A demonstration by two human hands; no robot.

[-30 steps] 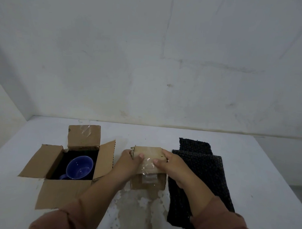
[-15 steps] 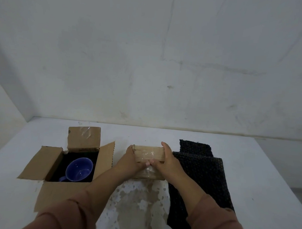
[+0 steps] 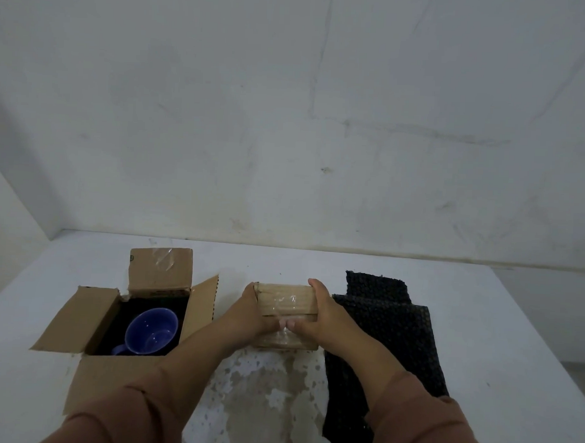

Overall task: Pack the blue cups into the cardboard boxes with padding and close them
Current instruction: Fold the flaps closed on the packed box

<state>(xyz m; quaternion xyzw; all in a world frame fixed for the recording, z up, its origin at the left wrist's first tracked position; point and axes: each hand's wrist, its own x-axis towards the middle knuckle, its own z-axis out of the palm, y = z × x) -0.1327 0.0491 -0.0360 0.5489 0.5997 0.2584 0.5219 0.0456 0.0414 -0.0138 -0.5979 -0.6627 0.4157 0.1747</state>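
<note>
A small closed cardboard box (image 3: 286, 302) with clear tape on top stands at the middle of the white table (image 3: 499, 344). My left hand (image 3: 248, 314) grips its left side and my right hand (image 3: 314, 316) grips its right side, thumbs meeting at its front. To the left an open cardboard box (image 3: 97, 314) has its flaps spread. Inside it a blue cup (image 3: 151, 330) lies on black padding, its handle toward me.
Strips of black bubble-wrap padding (image 3: 385, 337) lie to the right of the closed box. A worn, stained patch (image 3: 262, 396) marks the table in front of me. A white wall (image 3: 288, 121) rises just behind the table.
My hands slid from the top of the small box to its sides and front. The box has shifted slightly away from me on the table.
</note>
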